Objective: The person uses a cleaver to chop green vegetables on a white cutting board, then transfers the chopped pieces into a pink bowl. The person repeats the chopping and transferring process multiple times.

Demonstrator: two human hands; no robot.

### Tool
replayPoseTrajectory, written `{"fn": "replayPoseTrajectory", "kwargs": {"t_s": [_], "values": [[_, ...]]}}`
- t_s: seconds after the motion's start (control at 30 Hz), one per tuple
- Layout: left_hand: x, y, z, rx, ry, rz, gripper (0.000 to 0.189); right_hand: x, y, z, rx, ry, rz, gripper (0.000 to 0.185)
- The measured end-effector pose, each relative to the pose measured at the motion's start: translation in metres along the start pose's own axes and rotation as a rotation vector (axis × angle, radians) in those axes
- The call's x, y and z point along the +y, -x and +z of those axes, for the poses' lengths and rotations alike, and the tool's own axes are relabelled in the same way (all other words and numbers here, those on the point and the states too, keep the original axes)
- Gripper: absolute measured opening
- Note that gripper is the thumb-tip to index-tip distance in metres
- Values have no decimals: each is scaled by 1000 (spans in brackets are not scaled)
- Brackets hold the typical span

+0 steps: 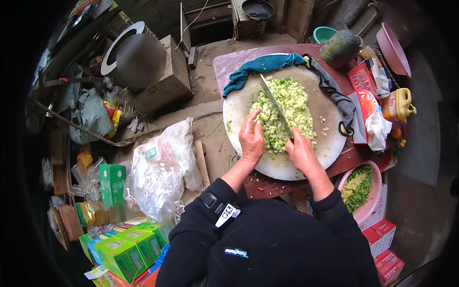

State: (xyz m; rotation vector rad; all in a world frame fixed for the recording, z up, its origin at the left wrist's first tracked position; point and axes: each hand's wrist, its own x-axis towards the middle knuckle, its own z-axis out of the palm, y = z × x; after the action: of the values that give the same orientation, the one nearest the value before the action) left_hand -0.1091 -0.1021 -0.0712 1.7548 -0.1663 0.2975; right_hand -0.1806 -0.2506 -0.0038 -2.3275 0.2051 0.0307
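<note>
A heap of finely chopped pale green vegetable point(297, 97) covers the middle of a large round chopping board point(328, 107). My right hand point(302, 149) grips the handle of a cleaver point(275, 102). Its blade stands on edge across the heap, with the tip toward the far left. Fingers extended, my left hand point(252, 138) rests against the heap's near left side, left of the blade, and holds nothing. Around the board's far rim lie a twisted teal cloth point(267, 64) and a grey cloth point(328, 79) with dark edging.
The board sits on a dark red table point(260, 186). Right of it are a large green gourd point(339, 48), a red box point(358, 111), crumpled white tissue point(378, 131) and a yellow jug point(394, 104). A pink basin point(375, 195) of chopped greens stands lower right. Plastic sacks point(159, 179) lie left.
</note>
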Motion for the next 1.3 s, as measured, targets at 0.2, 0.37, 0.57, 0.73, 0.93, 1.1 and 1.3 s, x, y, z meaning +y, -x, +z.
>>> {"fn": "replayPoseTrajectory", "kwargs": {"t_s": [0.2,0.37,0.57,0.73,0.93,1.1,1.3], "values": [[-31,-14,-14,221,-343,-85,41,6,3,-10,62,-48,-24,19],[-9,7,33,40,-135,-24,44,1,10,-12,93,-100,-46,19],[4,-11,8,122,89,-121,40,-3,9,-19,105,8,-19,19],[-1,-25,-42,388,471,-254,32,-12,23,-4,-17,-189,5,21],[-15,-34,-97,591,641,-292,34,-35,24,43,-303,-227,-106,23],[-22,-27,-110,617,615,-290,35,-37,24,57,-326,-214,-43,25],[-28,-24,-123,616,586,-280,36,-26,25,51,-164,-72,-34,23]]}}
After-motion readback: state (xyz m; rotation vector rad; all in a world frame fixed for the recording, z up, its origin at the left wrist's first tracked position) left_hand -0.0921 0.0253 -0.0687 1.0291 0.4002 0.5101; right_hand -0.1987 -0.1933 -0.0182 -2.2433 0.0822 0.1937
